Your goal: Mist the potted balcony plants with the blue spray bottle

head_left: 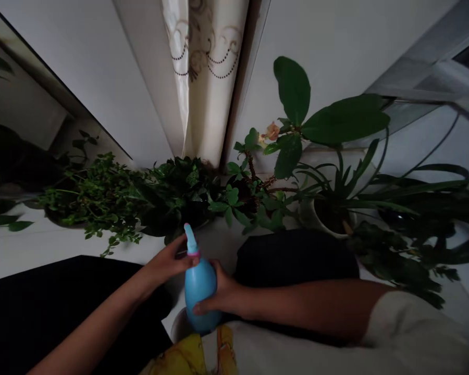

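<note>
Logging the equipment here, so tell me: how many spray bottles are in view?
1: a blue spray bottle at lower centre, held with the left hand at its neck and the right hand around its body. Others may be hidden behind the leafy plants.

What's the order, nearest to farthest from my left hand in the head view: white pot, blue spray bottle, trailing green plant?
1. Blue spray bottle, its neck touching your left hand.
2. Trailing green plant, ahead to the left.
3. White pot, off to the right.

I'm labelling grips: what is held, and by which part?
A rounded blue plastic spray bottle: the left hand holds its pink-ringed neck, the right hand its body.
</note>
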Motion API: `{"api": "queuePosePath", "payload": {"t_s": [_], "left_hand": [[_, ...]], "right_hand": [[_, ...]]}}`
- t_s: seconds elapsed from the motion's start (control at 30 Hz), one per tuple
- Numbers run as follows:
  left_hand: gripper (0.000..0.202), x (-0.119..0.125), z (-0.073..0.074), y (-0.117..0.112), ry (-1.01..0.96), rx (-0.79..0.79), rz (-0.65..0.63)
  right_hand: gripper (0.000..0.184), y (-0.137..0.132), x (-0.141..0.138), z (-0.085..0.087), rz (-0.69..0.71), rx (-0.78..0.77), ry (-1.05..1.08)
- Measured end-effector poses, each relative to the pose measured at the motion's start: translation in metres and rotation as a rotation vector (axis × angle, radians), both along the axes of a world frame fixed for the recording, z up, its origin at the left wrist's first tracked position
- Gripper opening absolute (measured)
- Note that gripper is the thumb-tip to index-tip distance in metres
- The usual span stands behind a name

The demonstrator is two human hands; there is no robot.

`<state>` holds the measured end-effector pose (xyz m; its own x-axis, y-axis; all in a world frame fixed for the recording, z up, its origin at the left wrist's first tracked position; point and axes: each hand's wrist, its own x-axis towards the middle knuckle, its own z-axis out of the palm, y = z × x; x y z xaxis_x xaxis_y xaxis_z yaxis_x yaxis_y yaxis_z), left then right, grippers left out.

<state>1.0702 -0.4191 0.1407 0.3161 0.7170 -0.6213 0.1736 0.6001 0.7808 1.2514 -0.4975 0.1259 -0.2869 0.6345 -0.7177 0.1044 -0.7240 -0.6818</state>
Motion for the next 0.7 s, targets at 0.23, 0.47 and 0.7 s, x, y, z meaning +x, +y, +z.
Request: {"api": "queuePosePath", "payload": {"t_s": [0.23,0.47,0.7], "left_hand": [[0.071,0.000,-0.051,-0.094,-0.087,-0.043,0.130],[0.086,0.011,-0.038,-0.075,-0.055,-0.181,0.227],[0.073,0.020,-0.014,-0.034,-0.102,-0.206,0.262]], "right_hand": [[0.101,-0.053,0.032,-0.001,0.096,-0.132,-0.066],[0.095,-0.036,0.020,0.004,0.163,-0.111,-0.100],[0.086,0.000,-0.008,0.006,0.014,-0.120,0.010]]}}
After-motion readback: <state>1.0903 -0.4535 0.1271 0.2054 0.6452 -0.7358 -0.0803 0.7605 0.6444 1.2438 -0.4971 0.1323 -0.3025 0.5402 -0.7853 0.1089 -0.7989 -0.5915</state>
